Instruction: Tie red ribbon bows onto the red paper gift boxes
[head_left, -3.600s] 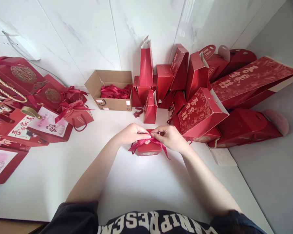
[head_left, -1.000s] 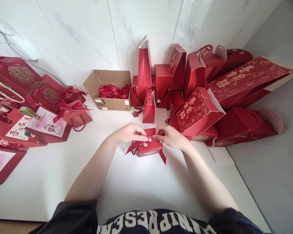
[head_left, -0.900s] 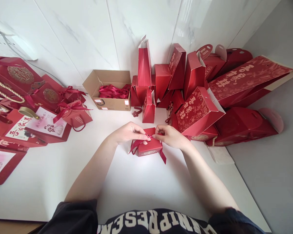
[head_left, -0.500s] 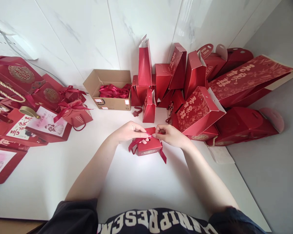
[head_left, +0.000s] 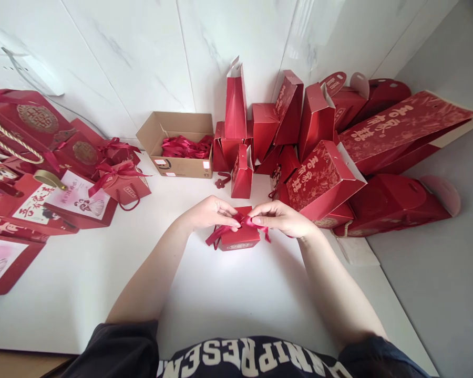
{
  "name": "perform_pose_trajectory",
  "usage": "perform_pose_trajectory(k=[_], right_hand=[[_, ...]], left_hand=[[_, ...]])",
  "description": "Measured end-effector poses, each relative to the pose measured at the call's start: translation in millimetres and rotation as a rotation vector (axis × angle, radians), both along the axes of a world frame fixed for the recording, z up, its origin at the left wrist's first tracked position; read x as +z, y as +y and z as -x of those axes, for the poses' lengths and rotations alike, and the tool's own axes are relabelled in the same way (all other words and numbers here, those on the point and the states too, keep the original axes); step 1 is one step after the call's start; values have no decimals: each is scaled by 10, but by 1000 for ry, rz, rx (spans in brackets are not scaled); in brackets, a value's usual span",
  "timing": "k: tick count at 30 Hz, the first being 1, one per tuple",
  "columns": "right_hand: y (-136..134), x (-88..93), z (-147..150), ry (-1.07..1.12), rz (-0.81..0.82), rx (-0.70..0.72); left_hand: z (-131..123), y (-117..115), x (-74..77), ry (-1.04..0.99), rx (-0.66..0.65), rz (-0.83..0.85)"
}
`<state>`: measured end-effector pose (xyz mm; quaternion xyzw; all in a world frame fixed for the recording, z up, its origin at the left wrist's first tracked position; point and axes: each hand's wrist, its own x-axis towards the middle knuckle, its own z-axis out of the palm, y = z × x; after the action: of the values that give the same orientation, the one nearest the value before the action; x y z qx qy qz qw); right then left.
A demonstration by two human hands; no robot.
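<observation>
A small red gift box [head_left: 241, 240] with a gold-patterned front stands on the white table before me. A dark red ribbon [head_left: 218, 234] crosses its top, with loose ends hanging to both sides. My left hand [head_left: 212, 214] pinches the ribbon at the box's top left, the fingertips over the middle of the lid. From the other side my right hand [head_left: 279, 218] grips a loop of the same ribbon between thumb and forefinger. The fingers partly cover where the ribbon crosses, so I cannot make out the knot. A twisted red cord handle shows at the box's left side.
An open cardboard box [head_left: 189, 167] full of red ribbons stands at the back. Several red gift boxes crowd the right, including a large patterned one [head_left: 319, 184]. On the left are finished-looking boxes, one with a bow [head_left: 126, 184]. A flower-shaped tag [head_left: 222, 181] lies behind.
My right hand has turned a little and now holds a ribbon loop. The ribbon end that hung at the front right has been drawn up. My left hand stays nearly in place.
</observation>
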<state>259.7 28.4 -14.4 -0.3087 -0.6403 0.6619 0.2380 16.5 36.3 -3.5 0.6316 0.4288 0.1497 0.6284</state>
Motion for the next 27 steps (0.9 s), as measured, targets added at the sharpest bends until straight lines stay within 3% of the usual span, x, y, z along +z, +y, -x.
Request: perform_pose_trajectory(k=[4, 13, 20, 27], right_hand=[[-37, -44, 103, 29, -127, -3], [-179, 56, 213, -252, -603, -17], [-198, 65, 219, -392, -564, -160], [-168, 49, 233, -403, -557, -194]], left_hand=[[-2, -1, -2, -43, -29, -12], [-11, -18, 53, 6, -64, -42], [-29, -30, 29, 84, 3, -175], [-22, -20, -36, 22, -3, -95]])
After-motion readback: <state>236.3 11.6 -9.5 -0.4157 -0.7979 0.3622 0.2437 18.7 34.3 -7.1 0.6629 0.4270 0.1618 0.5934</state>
